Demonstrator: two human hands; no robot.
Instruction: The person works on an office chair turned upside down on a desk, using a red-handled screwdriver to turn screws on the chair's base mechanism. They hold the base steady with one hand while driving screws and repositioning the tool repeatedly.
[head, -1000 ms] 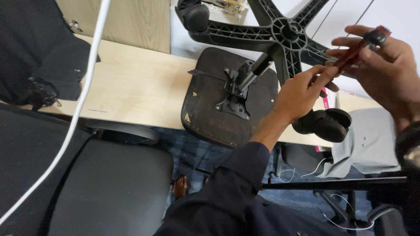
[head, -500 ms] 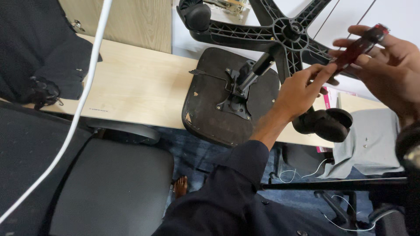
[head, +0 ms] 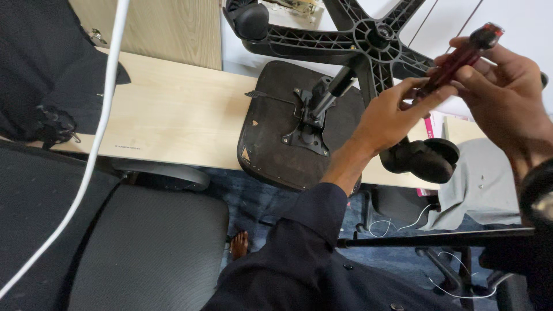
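Observation:
An office chair lies upside down on a pale wooden desk (head: 173, 115), its black seat underside (head: 276, 147) facing up and its star-shaped wheel base (head: 368, 40) pointing toward me. My right hand (head: 507, 98) grips a dark red screwdriver (head: 461, 57) by the handle, held in the air above the chair base. My left hand (head: 391, 115) pinches the lower end of the same screwdriver with thumb and fingers. A black castor wheel (head: 423, 161) sits just below my left hand.
A white cable (head: 98, 138) runs diagonally across the left. Black fabric (head: 52, 69) lies on the desk's left end. A dark chair seat (head: 144, 247) stands below the desk. Grey cloth (head: 478, 190) and a pink item lie at the right, with a bare foot (head: 239, 245) below.
Both hands and the screwdriver have stayed near the same spot; the left fingers shifted slightly along the tool's lower end. The chair has not moved.

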